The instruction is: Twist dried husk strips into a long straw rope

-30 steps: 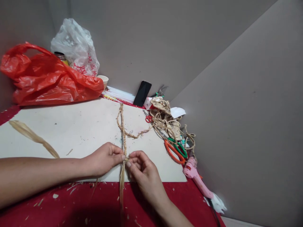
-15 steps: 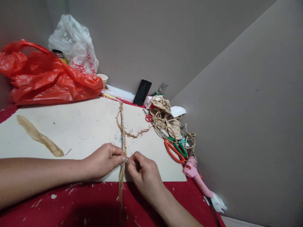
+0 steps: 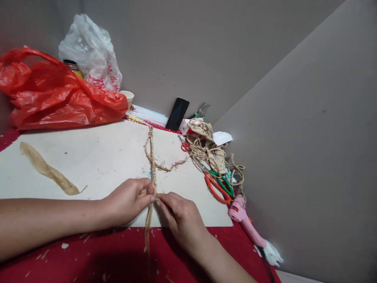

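Note:
A braided straw cord (image 3: 153,173) runs down the white board (image 3: 97,165), its loose flat strands (image 3: 149,224) hanging over the near edge. My left hand (image 3: 132,199) pinches the cord's lower end from the left side, thumb against forefinger. Opposite it, my right hand (image 3: 179,216) is closed in a pinch on a strand at the same spot. Fingertips of both hands nearly meet, and they partly hide the crossing of the strands. A thinner twisted length of cord loops off to the right. One flat dried strip (image 3: 48,169) lies apart on the left.
At the right are a pile of straw cord (image 3: 203,145), scissors with orange and green handles (image 3: 219,188) and a pink glue gun (image 3: 247,222). A phone (image 3: 177,114) leans at the back. Red (image 3: 67,98) and clear plastic bags (image 3: 91,47) stand back left. Scraps litter the red cloth (image 3: 118,251).
My right hand has turned, its fingertips shifting slightly left against the cord. The hanging strands have swung a little left. My left hand stays nearly in place.

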`<act>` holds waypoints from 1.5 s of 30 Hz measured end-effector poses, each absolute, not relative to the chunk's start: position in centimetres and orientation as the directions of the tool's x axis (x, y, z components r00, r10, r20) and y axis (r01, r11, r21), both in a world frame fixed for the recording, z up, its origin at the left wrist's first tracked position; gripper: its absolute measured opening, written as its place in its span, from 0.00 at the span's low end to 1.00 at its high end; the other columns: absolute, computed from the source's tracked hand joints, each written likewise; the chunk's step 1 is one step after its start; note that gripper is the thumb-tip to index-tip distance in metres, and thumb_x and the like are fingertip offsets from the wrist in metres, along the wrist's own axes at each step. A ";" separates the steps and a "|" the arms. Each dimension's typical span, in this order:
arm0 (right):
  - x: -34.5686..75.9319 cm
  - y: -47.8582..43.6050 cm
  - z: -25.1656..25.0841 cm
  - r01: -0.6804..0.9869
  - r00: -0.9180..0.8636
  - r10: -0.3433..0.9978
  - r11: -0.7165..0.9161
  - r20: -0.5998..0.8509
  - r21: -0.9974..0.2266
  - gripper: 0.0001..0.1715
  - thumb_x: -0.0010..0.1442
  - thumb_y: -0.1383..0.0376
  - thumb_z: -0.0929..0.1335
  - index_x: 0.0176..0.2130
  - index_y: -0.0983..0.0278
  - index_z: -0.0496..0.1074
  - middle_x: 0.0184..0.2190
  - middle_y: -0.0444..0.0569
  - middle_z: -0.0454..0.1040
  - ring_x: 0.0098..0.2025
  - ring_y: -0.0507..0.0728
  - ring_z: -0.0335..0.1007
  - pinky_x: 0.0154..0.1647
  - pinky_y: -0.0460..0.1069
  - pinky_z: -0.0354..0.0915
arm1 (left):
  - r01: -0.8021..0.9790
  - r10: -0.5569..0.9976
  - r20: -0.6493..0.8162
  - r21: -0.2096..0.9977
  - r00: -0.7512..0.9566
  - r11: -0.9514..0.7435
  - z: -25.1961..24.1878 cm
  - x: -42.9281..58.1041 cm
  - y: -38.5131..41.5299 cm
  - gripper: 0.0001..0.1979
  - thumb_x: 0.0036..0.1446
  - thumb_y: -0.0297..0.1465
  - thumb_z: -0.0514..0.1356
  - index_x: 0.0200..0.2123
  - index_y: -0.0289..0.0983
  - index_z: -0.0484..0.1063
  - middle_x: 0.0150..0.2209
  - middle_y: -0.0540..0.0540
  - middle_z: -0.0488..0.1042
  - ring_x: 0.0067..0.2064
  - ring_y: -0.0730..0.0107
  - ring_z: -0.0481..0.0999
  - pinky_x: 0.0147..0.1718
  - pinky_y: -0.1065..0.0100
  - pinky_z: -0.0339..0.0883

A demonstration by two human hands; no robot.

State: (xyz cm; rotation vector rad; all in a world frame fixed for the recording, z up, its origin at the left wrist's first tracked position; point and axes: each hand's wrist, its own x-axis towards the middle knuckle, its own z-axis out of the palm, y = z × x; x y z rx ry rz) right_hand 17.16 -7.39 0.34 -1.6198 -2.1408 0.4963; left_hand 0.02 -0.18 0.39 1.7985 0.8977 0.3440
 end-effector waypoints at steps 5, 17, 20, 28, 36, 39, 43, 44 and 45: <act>17.1 -7.5 0.5 0.880 -0.277 0.953 0.304 0.124 -0.364 0.15 0.64 0.65 0.58 0.32 0.65 0.71 0.26 0.50 0.72 0.28 0.53 0.67 0.31 0.45 0.58 | 0.359 0.658 -0.260 0.933 0.706 -0.016 0.7 0.2 -0.1 0.09 0.53 0.37 0.53 0.28 0.36 0.63 0.18 0.58 0.53 0.22 0.78 0.52 0.21 0.74 0.47; 15.8 -7.7 -0.4 0.657 0.025 1.000 -0.030 -0.017 -0.753 0.16 0.60 0.61 0.62 0.22 0.64 0.63 0.17 0.40 0.57 0.21 0.49 0.50 0.22 0.44 0.49 | 0.346 0.561 -0.333 0.934 0.758 0.088 -0.5 0.1 0.6 0.13 0.52 0.39 0.54 0.24 0.35 0.65 0.18 0.57 0.55 0.21 0.78 0.52 0.21 0.73 0.45; 15.5 -7.5 0.5 0.443 0.042 0.971 -0.228 -0.235 -0.867 0.15 0.57 0.59 0.63 0.24 0.65 0.65 0.18 0.39 0.55 0.21 0.48 0.47 0.20 0.44 0.47 | 0.298 0.594 -0.297 0.949 0.747 0.100 -0.6 0.2 0.3 0.12 0.52 0.38 0.54 0.25 0.35 0.65 0.19 0.56 0.56 0.22 0.78 0.53 0.22 0.74 0.47; 16.3 -7.6 0.9 0.140 -0.078 0.919 -0.375 -0.387 -0.917 0.18 0.58 0.54 0.65 0.30 0.67 0.67 0.19 0.41 0.65 0.17 0.45 0.51 0.18 0.42 0.49 | 0.342 0.686 -0.158 0.929 0.711 -0.140 0.0 0.1 -0.3 0.11 0.53 0.34 0.52 0.23 0.35 0.66 0.22 0.52 0.65 0.27 0.74 0.64 0.28 0.73 0.55; 15.1 -8.3 0.2 -0.251 -0.011 0.899 -0.427 -0.438 -0.869 0.16 0.52 0.58 0.70 0.31 0.66 0.62 0.22 0.47 0.74 0.17 0.48 0.66 0.16 0.41 0.59 | 0.266 0.659 -0.215 0.964 0.720 0.023 -0.6 0.1 -0.6 0.12 0.55 0.36 0.53 0.25 0.35 0.67 0.21 0.51 0.70 0.25 0.73 0.69 0.28 0.72 0.60; 14.3 -8.6 0.1 -0.254 0.079 0.904 -0.389 -0.420 -0.886 0.16 0.52 0.59 0.70 0.29 0.66 0.61 0.20 0.47 0.74 0.16 0.48 0.65 0.15 0.41 0.57 | 0.213 0.607 -0.255 0.967 0.752 0.142 -0.6 0.2 -0.5 0.13 0.55 0.37 0.53 0.24 0.36 0.64 0.20 0.51 0.70 0.24 0.74 0.69 0.28 0.71 0.61; 13.3 -8.8 -0.1 -0.216 0.199 0.896 -0.355 -0.396 -0.910 0.15 0.53 0.59 0.70 0.29 0.65 0.62 0.19 0.45 0.74 0.15 0.48 0.64 0.15 0.40 0.56 | 0.115 0.514 -0.254 0.951 0.819 0.286 -0.8 0.2 -0.2 0.15 0.55 0.39 0.54 0.23 0.35 0.65 0.20 0.50 0.72 0.24 0.72 0.71 0.30 0.69 0.64; 13.1 -8.9 -0.1 -0.206 0.220 0.894 -0.347 -0.389 -0.915 0.15 0.53 0.59 0.70 0.29 0.65 0.62 0.18 0.45 0.73 0.15 0.47 0.64 0.15 0.40 0.56 | 0.094 0.492 -0.247 0.945 0.835 0.314 -0.9 0.2 -0.1 0.15 0.55 0.40 0.55 0.23 0.34 0.66 0.21 0.49 0.72 0.24 0.71 0.72 0.31 0.68 0.65; 12.9 -8.9 -0.1 -0.194 0.239 0.895 -0.337 -0.377 -0.921 0.14 0.53 0.59 0.70 0.29 0.65 0.62 0.18 0.44 0.73 0.15 0.47 0.63 0.16 0.40 0.57 | 0.077 0.473 -0.240 0.938 0.848 0.338 -1.0 0.2 0.0 0.16 0.55 0.40 0.55 0.23 0.34 0.67 0.21 0.48 0.72 0.24 0.71 0.72 0.32 0.67 0.65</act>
